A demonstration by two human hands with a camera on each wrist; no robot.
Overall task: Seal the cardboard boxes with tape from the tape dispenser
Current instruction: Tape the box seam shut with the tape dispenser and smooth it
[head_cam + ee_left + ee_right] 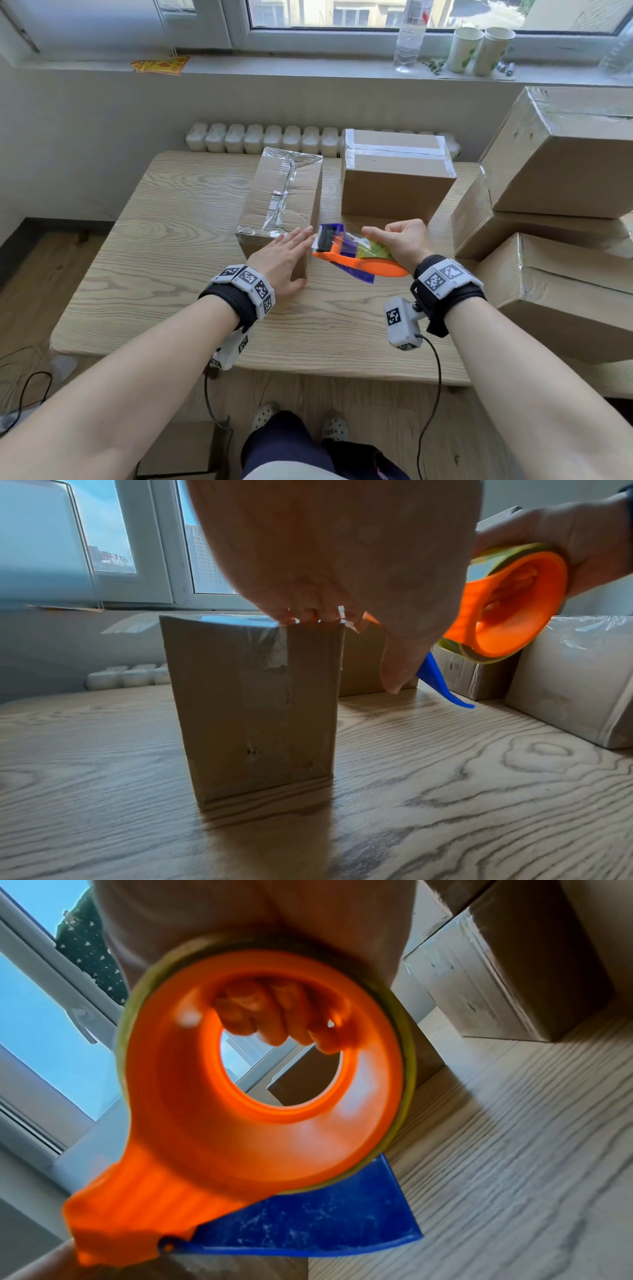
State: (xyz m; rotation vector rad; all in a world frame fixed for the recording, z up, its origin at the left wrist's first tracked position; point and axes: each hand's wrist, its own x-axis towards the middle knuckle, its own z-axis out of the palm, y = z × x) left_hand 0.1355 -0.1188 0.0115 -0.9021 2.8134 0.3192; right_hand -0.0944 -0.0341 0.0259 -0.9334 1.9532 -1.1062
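A narrow cardboard box (281, 198) (253, 710) with clear tape along its top stands on the wooden table (164, 260). My left hand (282, 253) (342, 561) lies flat, fingers straight, on the box's near right corner. My right hand (399, 240) grips an orange tape dispenser (359, 258) (507, 607) (260, 1096) with a blue blade guard (308, 1229), fingers curled through its ring. The dispenser hovers just right of the box, its nose near my left fingertips. A second taped box (394, 174) stands behind it.
Several larger taped boxes (561, 192) are stacked at the table's right. A radiator (263, 137) runs behind the table. The windowsill holds a plastic bottle (409, 37) and two paper cups (479, 49). Cables hang from my wrists toward the floor.
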